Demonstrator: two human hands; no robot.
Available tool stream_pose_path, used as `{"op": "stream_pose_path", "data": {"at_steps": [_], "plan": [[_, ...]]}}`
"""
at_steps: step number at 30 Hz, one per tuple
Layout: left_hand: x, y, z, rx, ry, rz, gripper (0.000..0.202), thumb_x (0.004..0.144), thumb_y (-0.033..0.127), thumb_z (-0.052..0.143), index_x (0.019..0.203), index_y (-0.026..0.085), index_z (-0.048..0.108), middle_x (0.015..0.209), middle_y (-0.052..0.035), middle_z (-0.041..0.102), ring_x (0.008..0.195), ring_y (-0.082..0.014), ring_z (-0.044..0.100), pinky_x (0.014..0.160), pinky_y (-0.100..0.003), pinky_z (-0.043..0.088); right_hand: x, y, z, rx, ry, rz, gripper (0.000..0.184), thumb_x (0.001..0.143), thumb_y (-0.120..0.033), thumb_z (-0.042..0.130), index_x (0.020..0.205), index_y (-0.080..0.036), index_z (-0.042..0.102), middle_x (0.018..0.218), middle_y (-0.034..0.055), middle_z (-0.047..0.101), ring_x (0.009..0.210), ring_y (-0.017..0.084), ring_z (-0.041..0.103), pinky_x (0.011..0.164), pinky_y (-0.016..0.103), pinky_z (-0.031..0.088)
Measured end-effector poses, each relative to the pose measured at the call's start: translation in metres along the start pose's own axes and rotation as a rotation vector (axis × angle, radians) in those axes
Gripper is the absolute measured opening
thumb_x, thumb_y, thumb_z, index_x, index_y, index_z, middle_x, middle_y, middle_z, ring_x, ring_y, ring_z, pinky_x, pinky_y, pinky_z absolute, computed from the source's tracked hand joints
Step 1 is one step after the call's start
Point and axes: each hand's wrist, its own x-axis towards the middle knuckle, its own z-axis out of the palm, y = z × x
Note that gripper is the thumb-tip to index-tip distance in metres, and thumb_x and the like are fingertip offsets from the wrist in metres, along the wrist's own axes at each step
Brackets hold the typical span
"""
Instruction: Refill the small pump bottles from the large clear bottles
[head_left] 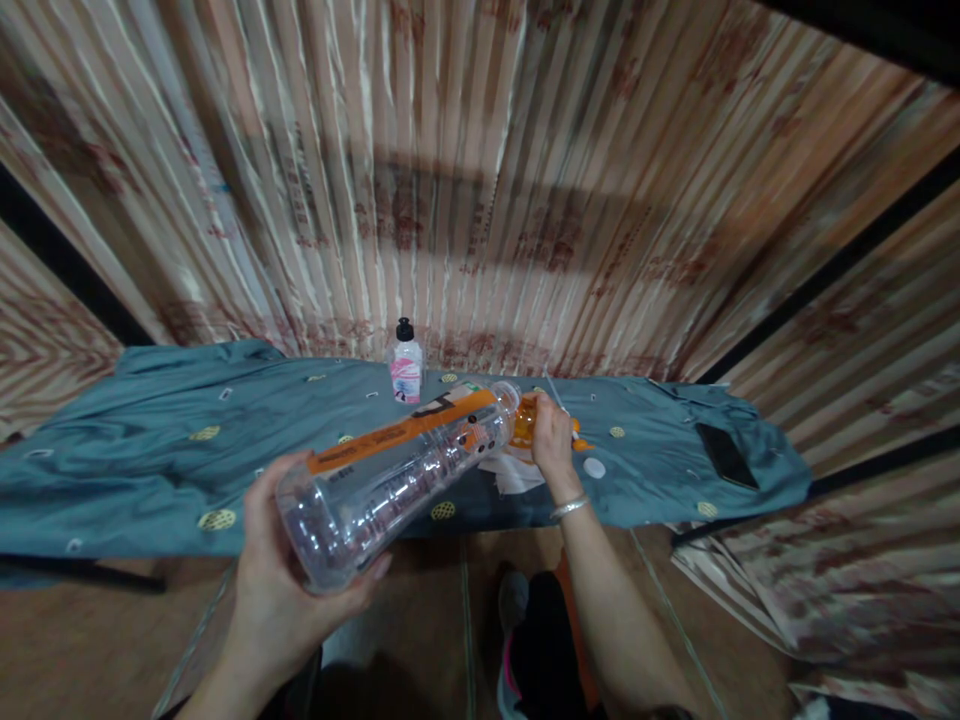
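A large clear plastic bottle (405, 470) with an orange label lies tilted in my left hand (292, 560), whose fingers wrap round its base. Its mouth points up and to the right, close to a small orange see-through container (524, 420). My right hand (552, 438) is closed on that container, and the fingers hide part of it. Whether the bottle's mouth touches the container I cannot tell. Below them a white tissue or paper (517, 476) lies on the cloth. Just right of my right hand are an orange piece (582, 445) and a white round cap-like disc (594, 468).
A small bottle with a black cap (406, 365) stands at the back of the cloth-covered table (172, 480). A dark phone (726, 455) lies near the right end. A thin white stick (556, 388) shows behind my right hand. Patterned curtains (465, 180) and dark poles surround the table.
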Motion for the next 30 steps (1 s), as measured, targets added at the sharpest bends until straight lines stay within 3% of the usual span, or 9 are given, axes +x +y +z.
{"op": "stream_pose_path", "data": {"at_steps": [10, 14, 21, 30], "plan": [[0.0000, -0.0007, 0.0011, 0.009, 0.017, -0.006, 0.095, 0.058, 0.049, 0.080, 0.140, 0.020, 0.041, 0.125, -0.0149, 0.055, 0.103, -0.0312, 0.065, 0.081, -0.045, 0.059, -0.0007, -0.0017, -0.0002, 0.002, -0.003, -0.006, 0.059, 0.099, -0.047, 0.017, 0.089, -0.020, 0.068, 0.087, 0.0104, 0.075, 0.084, 0.023, 0.069, 0.079, 0.034, 0.047], [0.0009, -0.0004, -0.0012, 0.016, -0.008, 0.003, 0.095, 0.058, 0.047, 0.081, 0.141, 0.023, 0.039, 0.123, -0.0125, 0.055, 0.098, -0.0287, 0.067, 0.076, -0.042, 0.061, -0.0011, -0.0013, -0.0003, 0.008, -0.006, -0.005, 0.059, 0.099, -0.048, 0.017, 0.090, -0.020, 0.068, 0.085, 0.0101, 0.075, 0.083, 0.023, 0.068, 0.078, 0.033, 0.047], [-0.0016, -0.0055, -0.0014, -0.027, -0.059, -0.038, 0.099, 0.057, 0.042, 0.083, 0.142, 0.027, 0.036, 0.128, -0.0117, 0.053, 0.104, -0.0295, 0.066, 0.084, -0.043, 0.060, -0.0006, -0.0013, 0.0006, 0.045, 0.012, 0.013, 0.061, 0.099, -0.051, 0.017, 0.089, -0.019, 0.068, 0.086, 0.0114, 0.075, 0.084, 0.023, 0.068, 0.081, 0.035, 0.047], [-0.0003, -0.0016, -0.0008, 0.004, -0.015, -0.031, 0.095, 0.057, 0.046, 0.081, 0.140, 0.024, 0.039, 0.125, -0.0141, 0.054, 0.105, -0.0325, 0.065, 0.083, -0.048, 0.059, -0.0037, -0.0009, 0.0003, -0.004, 0.023, 0.005, 0.057, 0.100, -0.048, 0.018, 0.093, -0.021, 0.067, 0.086, 0.0109, 0.073, 0.081, 0.023, 0.066, 0.082, 0.038, 0.048]]}}
